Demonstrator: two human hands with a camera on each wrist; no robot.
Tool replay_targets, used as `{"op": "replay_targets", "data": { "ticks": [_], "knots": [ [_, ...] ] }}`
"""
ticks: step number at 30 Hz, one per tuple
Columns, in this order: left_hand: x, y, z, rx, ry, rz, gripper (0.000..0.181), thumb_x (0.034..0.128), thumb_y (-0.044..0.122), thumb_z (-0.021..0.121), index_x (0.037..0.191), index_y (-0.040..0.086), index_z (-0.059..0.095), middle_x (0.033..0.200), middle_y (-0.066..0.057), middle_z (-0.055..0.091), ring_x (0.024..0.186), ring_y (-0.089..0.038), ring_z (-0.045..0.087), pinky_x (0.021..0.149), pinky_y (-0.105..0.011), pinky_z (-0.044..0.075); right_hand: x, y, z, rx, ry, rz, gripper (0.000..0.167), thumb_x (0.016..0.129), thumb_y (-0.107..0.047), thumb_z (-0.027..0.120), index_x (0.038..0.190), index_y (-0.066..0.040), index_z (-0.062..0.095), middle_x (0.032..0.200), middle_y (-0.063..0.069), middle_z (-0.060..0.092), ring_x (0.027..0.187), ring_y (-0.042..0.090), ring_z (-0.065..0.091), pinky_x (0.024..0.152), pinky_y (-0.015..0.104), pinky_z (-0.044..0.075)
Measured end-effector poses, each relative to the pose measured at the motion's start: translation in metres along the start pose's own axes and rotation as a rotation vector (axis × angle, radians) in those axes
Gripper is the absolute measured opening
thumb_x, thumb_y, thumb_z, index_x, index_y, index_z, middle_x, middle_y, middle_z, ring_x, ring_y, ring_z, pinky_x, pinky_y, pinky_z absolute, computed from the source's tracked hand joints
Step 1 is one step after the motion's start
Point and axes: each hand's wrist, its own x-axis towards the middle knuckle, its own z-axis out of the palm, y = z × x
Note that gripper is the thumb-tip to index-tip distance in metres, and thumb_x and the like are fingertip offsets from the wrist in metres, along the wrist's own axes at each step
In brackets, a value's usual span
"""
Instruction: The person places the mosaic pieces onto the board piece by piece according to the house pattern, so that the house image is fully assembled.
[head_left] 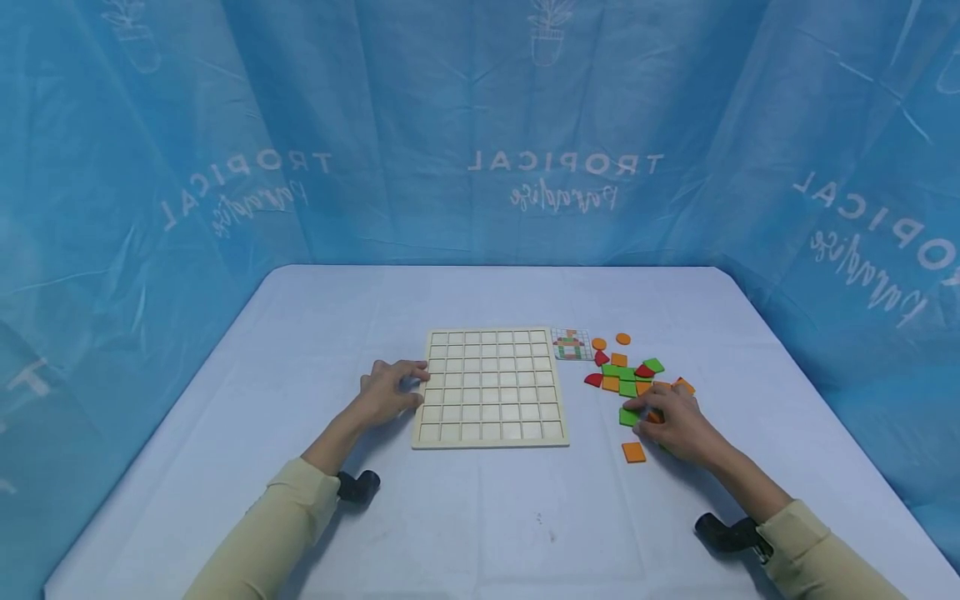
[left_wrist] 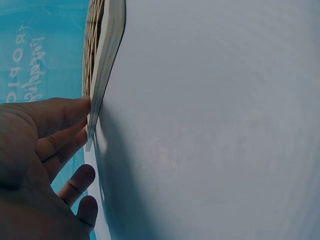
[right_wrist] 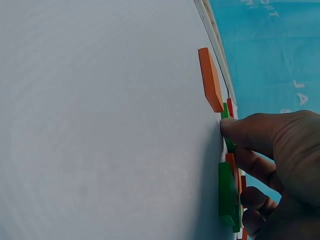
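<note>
In the middle of the head view lies a pale gridded board (head_left: 491, 447), a shallow tray whose thin ridges divide it into many square compartments; in these compartments one sees the pale floor of the board itself. The left hand (head_left: 386, 393), left of the centre of the frame, touches the left edge of this board with its thumb and fingertips; its fingers are spread and relaxed, and they do not close around it. In the left wrist view the thumb meets the rim, and the last two fingers stand apart from it.

The right hand (head_left: 678, 423), at the right of the centre, pinches a green square tile (head_left: 628, 417) between thumb and forefinger. This tile is on the right side of the frame, well apart from the board. Just below it lies an orange square tile (head_left: 633, 452). Above, the other green, orange and red pieces lie close together, with two orange discs (head_left: 623, 339) at the upper end of the group. Between the discs and the upper right corner of the board is a small card (head_left: 572, 344), printed with coloured shapes on a grid. All this is on a white tablecloth (head_left: 487, 525), before a blue curtain (head_left: 420, 100)
</note>
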Motion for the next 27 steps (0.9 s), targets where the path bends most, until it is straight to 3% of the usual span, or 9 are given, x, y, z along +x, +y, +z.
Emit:
{"op": "replay_targets", "data": {
  "ticks": [9, 15, 21, 27],
  "knots": [
    [-0.002, 0.000, -0.001, -0.017, 0.003, 0.019, 0.035, 0.0831, 0.008, 0.071, 0.117, 0.005, 0.065, 0.139, -0.007, 0.051, 0.118, -0.031, 0.038, 0.092, -0.052, 0.020, 0.003, -0.003, 0.000, -0.018, -0.002, 0.030, 0.025, 0.080, -0.006, 0.073, 0.105, -0.008, 0.073, 0.108, 0.009, 0.059, 0.101, 0.031, 0.037, 0.075, 0.044, 0.034],
    [-0.002, 0.002, -0.001, -0.010, 0.002, 0.004, 0.035, 0.0833, 0.008, 0.071, 0.118, 0.005, 0.065, 0.140, -0.007, 0.051, 0.117, -0.030, 0.039, 0.093, -0.051, 0.020, 0.008, -0.008, 0.001, -0.002, -0.006, 0.009, 0.027, 0.080, -0.005, 0.073, 0.107, -0.008, 0.073, 0.108, 0.008, 0.061, 0.100, 0.028, 0.038, 0.075, 0.043, 0.038],
    [-0.002, 0.003, -0.001, -0.012, 0.001, 0.000, 0.035, 0.0836, 0.008, 0.071, 0.118, 0.006, 0.065, 0.140, -0.006, 0.051, 0.116, -0.029, 0.038, 0.093, -0.051, 0.020, 0.025, -0.025, 0.009, 0.021, -0.017, -0.007, 0.027, 0.081, -0.010, 0.074, 0.108, -0.011, 0.073, 0.106, 0.004, 0.063, 0.109, 0.028, 0.040, 0.085, 0.049, 0.040],
    [-0.001, 0.003, 0.000, 0.001, -0.004, -0.012, 0.035, 0.0834, 0.009, 0.071, 0.117, 0.007, 0.065, 0.141, -0.005, 0.050, 0.116, -0.028, 0.039, 0.093, -0.051, 0.021, 0.046, -0.051, 0.020, 0.027, -0.040, -0.107, 0.027, 0.081, -0.010, 0.074, 0.108, -0.012, 0.073, 0.102, -0.001, 0.063, 0.101, 0.024, 0.042, 0.080, 0.042, 0.038]
  ]
}}
